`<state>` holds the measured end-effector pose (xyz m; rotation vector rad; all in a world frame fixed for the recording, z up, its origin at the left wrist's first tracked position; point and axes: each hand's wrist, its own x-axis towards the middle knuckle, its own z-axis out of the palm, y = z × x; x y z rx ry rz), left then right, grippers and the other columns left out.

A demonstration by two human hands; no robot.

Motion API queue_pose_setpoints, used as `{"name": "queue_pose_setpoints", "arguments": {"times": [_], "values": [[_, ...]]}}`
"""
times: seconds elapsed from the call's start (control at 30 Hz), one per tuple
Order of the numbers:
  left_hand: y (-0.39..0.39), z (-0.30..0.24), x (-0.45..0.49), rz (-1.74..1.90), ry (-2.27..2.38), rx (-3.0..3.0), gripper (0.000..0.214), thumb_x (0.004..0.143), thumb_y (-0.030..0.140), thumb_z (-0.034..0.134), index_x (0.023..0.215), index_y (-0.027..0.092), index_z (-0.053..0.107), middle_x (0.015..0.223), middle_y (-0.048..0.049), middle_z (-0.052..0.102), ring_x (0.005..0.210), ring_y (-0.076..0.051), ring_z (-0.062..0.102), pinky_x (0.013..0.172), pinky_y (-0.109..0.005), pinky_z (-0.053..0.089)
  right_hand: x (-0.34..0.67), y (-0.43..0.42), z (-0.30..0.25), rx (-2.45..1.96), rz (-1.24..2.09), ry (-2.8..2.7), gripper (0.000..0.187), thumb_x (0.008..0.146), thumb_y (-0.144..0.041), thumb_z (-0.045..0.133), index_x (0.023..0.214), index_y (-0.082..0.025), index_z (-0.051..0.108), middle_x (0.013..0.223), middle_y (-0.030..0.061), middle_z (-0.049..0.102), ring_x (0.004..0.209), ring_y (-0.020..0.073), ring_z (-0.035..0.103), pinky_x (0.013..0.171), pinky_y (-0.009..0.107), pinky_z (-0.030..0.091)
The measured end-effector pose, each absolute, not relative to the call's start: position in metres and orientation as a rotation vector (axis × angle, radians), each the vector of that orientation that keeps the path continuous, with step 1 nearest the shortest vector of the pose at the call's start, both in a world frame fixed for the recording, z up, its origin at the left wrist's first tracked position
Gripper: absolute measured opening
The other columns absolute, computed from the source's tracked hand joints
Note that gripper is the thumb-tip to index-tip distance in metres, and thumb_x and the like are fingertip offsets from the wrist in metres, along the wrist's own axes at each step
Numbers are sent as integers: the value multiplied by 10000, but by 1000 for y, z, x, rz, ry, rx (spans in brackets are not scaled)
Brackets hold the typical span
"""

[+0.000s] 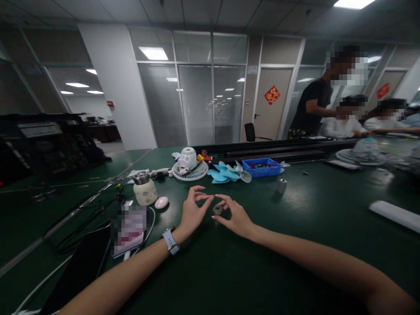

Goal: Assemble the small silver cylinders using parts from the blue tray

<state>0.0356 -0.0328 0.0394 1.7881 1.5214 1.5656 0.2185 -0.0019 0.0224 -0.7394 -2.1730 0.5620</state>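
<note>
My left hand (193,210), with a watch on its wrist, rests on the green table (295,245), thumb and forefinger curled into a pinch near a small dark round part (217,209). From the other side my right hand (234,214) meets it, fingertips touching that round part. Whether the left fingertips hold anything is too small to make out. Beyond the hands lie a white fan guard with a motor housing (190,166), light blue fan blades (226,173), a blue tray (262,167) of small parts and a small metal cylinder (281,185).
A cream bottle (144,189) and a pink oval object (161,202) stand left of my hands. Cables and a dark tablet (82,258) lie at the left. A black rail (272,151) crosses the table's far side. Other people work at the far right, with more fan parts (361,153).
</note>
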Motion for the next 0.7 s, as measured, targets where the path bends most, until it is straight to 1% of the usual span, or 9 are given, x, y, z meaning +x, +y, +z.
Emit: {"name": "queue_pose_setpoints", "arguments": {"times": [0.07,0.13,0.23,0.33,0.43,0.53,0.6,0.7], "values": [[-26,30,27,1447,1562,1797,406,803,330,665,1140,217,469,946,-61,739,1010,-230,688,921,-411,490,218,-5,22,-748,555,-2182,726,788,-316,719,1400,-270,330,1027,33,657,893,190,634,894,434,468],[-21,19,20,1303,1574,1802,406,792,285,673,1147,214,489,924,-67,752,1043,-249,679,939,-440,475,217,-7,24,-741,542,-2209,709,803,-317,703,1406,-278,332,1043,36,657,914,193,631,894,432,466],[-18,9,16,1208,1556,1843,445,789,257,676,1192,222,489,938,-73,760,1064,-260,670,952,-467,456,224,-3,34,-711,497,-2287,627,820,-319,681,1376,-286,393,1059,32,658,949,195,626,894,408,465],[-21,7,17,1189,1551,1905,484,779,272,691,1211,226,478,993,-82,756,1078,-264,660,971,-485,430,248,21,49,-774,392,-2361,525,840,-329,648,1329,-279,463,1057,33,659,945,197,631,886,383,469],[-23,9,18,1188,1562,1931,478,765,299,702,1189,221,495,993,-82,758,1105,-275,640,986,-499,400,287,67,62,-1031,152,-2349,457,861,-278,604,1299,-207,495,1072,79,658,946,215,637,878,362,474],[-24,13,19,1199,1596,1929,465,740,312,719,1152,220,523,943,-75,766,1140,-293,610,992,-513,375,323,115,70,-1349,-181,-2340,447,850,-183,580,1287,-137,497,1180,159,620,1058,266,607,922,375,448],[-24,16,20,1190,1625,1914,468,729,327,727,1137,223,523,928,-70,768,1143,-302,603,994,-525,365,338,136,71,-1539,-313,-2369,449,861,-172,560,1299,-118,482,1199,188,610,1071,288,605,916,387,444],[-24,17,21,1195,1614,1874,460,749,405,705,1127,225,515,950,-81,763,1102,-302,631,963,-506,403,346,152,68,-1733,-368,-2395,434,896,-211,526,1316,-122,463,1182,196,621,1048,287,622,881,386,450]]}}
